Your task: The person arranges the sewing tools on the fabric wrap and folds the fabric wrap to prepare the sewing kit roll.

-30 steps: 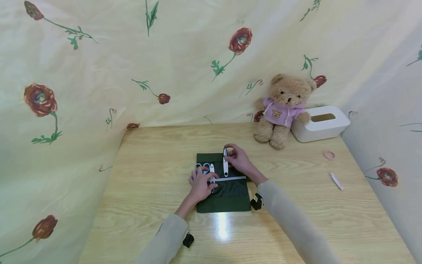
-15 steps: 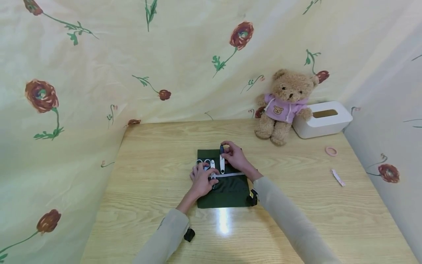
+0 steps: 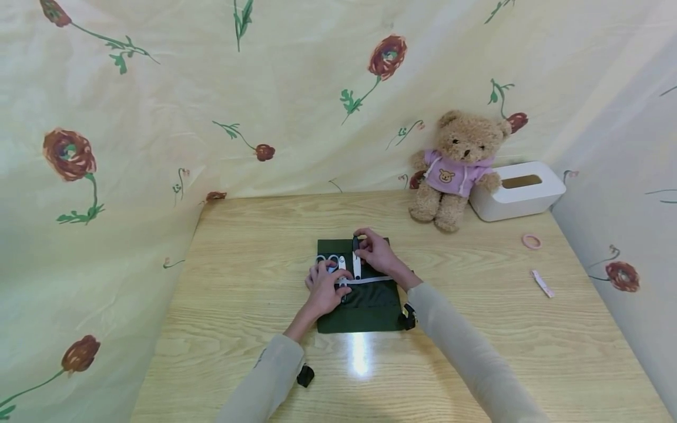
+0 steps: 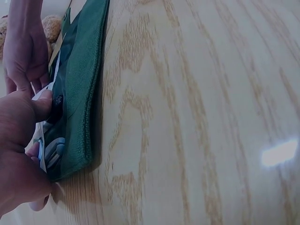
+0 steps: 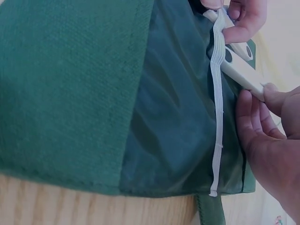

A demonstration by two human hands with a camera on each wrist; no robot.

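Note:
A dark green fabric organizer (image 3: 359,317) lies unfolded, with a white elastic band (image 3: 372,279) across it. My right hand (image 3: 379,254) pinches the upper part of a white-and-black tool (image 3: 357,268); in the right wrist view the lower end of this white tool (image 5: 241,74) meets the band's edge. My left hand (image 3: 324,289) grips the band between thumb and forefinger beside a second white tool (image 3: 342,262). Scissors with pale handle loops (image 3: 332,258) are partly hidden under the left fingers. The left thumb lies near a black part (image 4: 57,108) in the left wrist view.
A teddy bear (image 3: 456,176) in a purple hoodie leans by a white tissue box (image 3: 520,202) at the back right. A pink ring (image 3: 531,241) and a small whitish strip (image 3: 542,284) lie on the right side of the wooden table (image 3: 238,247).
My right hand has shifted the pinched tool left, closer to the second tool, and its lower end is nearer the band. My left hand keeps its place on the organizer.

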